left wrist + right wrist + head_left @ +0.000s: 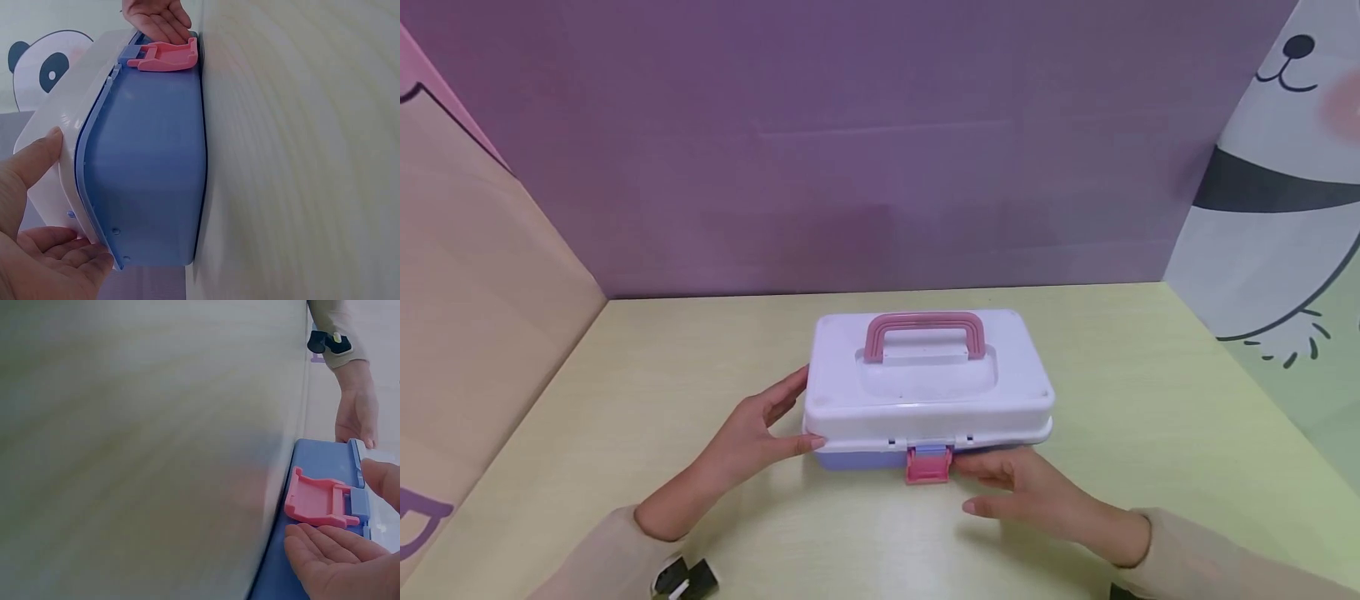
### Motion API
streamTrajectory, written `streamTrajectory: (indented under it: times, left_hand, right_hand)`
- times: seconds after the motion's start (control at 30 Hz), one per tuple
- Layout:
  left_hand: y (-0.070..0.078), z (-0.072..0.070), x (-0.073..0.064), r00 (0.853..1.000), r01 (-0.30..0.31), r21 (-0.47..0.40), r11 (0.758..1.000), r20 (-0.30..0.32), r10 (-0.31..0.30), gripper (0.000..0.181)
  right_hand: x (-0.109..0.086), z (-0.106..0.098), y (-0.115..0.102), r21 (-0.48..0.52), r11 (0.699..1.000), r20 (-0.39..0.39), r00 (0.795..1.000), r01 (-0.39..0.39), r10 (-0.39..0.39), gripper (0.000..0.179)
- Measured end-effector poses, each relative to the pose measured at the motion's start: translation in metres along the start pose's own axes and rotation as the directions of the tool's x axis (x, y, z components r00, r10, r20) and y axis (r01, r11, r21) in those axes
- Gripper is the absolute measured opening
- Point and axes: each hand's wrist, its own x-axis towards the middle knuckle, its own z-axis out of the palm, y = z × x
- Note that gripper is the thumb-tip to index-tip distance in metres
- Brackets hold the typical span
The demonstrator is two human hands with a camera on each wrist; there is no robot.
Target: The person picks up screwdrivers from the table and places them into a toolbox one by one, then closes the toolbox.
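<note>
A plastic carry case stands on the table with its white lid down over a blue base. A pink handle lies across the top. At the front, the pink latch hangs swung outward and down from its blue catch. My left hand grips the lid's left end, thumb at the front corner and fingers along the side. Beside the latch, on its right, my right hand rests its nearly straight fingers near the base's front, thumb apart. Whether those fingertips touch the latch is unclear.
The pale wood-grain table spreads around the case. A purple panel rises behind it, with a beige panel at the left and a panda-printed panel at the right. A dark strapped device sits on the left sleeve.
</note>
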Motion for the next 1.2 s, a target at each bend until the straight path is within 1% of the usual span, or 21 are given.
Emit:
streamTrajectory:
  times: [0.03,0.2,0.3,0.43,0.57,0.83,0.93,1.07,1.2]
  left_hand:
    - [0.000,0.000,0.000,1.000,0.002,0.000,1.000,0.001,-0.002,0.086]
    - [0.001,0.000,0.000,1.000,-0.016,-0.005,1.000,0.003,0.016,0.085]
    - [0.000,0.000,0.001,1.000,-0.027,-0.009,1.000,0.005,0.028,0.085]
    - [-0.001,0.001,0.001,1.000,-0.027,-0.007,1.000,0.009,0.027,0.085]
    - [-0.001,0.000,0.001,1.000,-0.026,-0.003,1.000,0.007,0.026,0.085]
    - [-0.001,0.000,0.001,1.000,-0.024,-0.005,1.000,0.012,0.024,0.085]
    - [-0.001,0.000,0.001,1.000,-0.026,-0.006,1.000,0.011,0.026,0.085]
    - [-0.001,0.000,0.001,1.000,-0.016,-0.007,1.000,0.012,0.016,0.086]
    - [-0.001,0.000,0.001,1.000,-0.021,-0.004,1.000,0.011,0.022,0.086]
  right_hand:
    - [0.000,0.000,0.001,0.003,1.000,-0.001,1.000,-0.009,0.009,0.049]
    - [0.003,0.002,0.004,0.093,0.995,0.007,0.999,-0.032,0.031,0.047]
    - [0.005,0.003,0.003,0.148,0.988,0.002,0.999,-0.052,0.052,0.046]
    - [0.005,0.004,0.002,0.215,0.973,-0.006,0.997,-0.078,0.082,0.044]
    - [0.005,0.005,0.005,0.261,0.964,-0.007,0.998,-0.058,0.062,0.042]
    - [-0.001,0.010,0.004,0.310,0.951,-0.032,0.999,-0.010,0.021,0.038]
    - [-0.004,0.011,0.003,0.310,0.951,-0.055,0.998,0.009,0.009,0.039]
    - [-0.006,0.013,0.001,0.317,0.948,-0.088,0.996,0.017,0.011,0.039]
    - [-0.007,0.014,0.000,0.334,0.942,-0.117,0.993,0.028,0.012,0.039]
